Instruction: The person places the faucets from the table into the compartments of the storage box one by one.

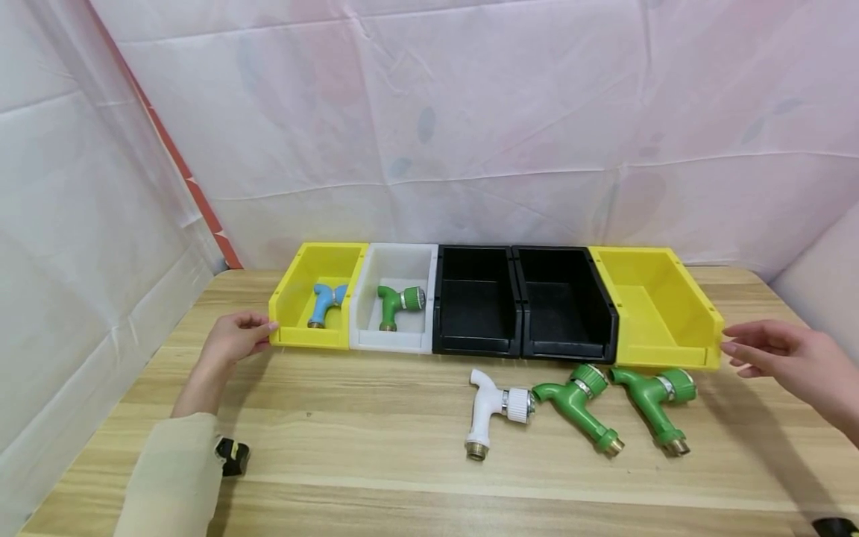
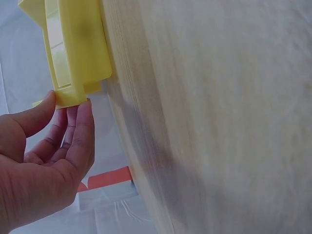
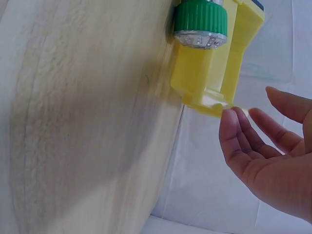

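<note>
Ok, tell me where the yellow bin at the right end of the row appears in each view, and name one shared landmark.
Head: the right-end yellow bin is right of centre, beside the right hand.
Left wrist: not in it; the left-end yellow bin shows instead.
Right wrist: the right-end yellow bin is at the top, right of centre, partly behind a green knob.
Shared landmark: the wooden table, in all three.

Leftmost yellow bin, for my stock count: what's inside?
A blue tap lies inside the yellow bin, its right end hidden by the bin's right wall. The floor beneath is covered.
</note>
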A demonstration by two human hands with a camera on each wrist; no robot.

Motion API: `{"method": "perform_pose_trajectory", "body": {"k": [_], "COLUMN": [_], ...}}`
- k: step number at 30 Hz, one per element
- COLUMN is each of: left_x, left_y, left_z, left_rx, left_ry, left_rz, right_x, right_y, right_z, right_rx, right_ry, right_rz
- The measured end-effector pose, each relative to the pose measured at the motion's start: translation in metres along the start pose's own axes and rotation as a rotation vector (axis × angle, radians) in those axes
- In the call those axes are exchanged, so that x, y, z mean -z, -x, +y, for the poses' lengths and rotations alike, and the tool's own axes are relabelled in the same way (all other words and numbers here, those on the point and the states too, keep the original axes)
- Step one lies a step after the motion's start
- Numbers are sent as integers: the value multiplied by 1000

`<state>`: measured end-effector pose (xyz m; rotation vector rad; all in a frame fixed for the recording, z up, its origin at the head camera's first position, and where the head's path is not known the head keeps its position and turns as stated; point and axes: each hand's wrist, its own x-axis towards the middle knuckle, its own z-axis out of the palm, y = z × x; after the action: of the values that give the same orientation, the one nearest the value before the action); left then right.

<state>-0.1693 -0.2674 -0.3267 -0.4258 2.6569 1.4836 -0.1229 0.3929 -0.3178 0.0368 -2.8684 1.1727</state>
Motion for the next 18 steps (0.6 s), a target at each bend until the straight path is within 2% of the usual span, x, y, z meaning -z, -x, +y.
{"method": "perform_pose_trajectory", "body": {"k": [10, 18], "left_x": [0, 1], "left_y": [-2, -3], "left_z": [-1, -3], "left_rx": [10, 6], "left_ry": [-7, -5], "left_rz": [-6, -11], "right_x": [-6, -9], "right_y": [5, 6], "right_z": [-8, -2], "right_rx": [21, 31], "right_ry": [56, -18], "right_rz": [-128, -234]}}
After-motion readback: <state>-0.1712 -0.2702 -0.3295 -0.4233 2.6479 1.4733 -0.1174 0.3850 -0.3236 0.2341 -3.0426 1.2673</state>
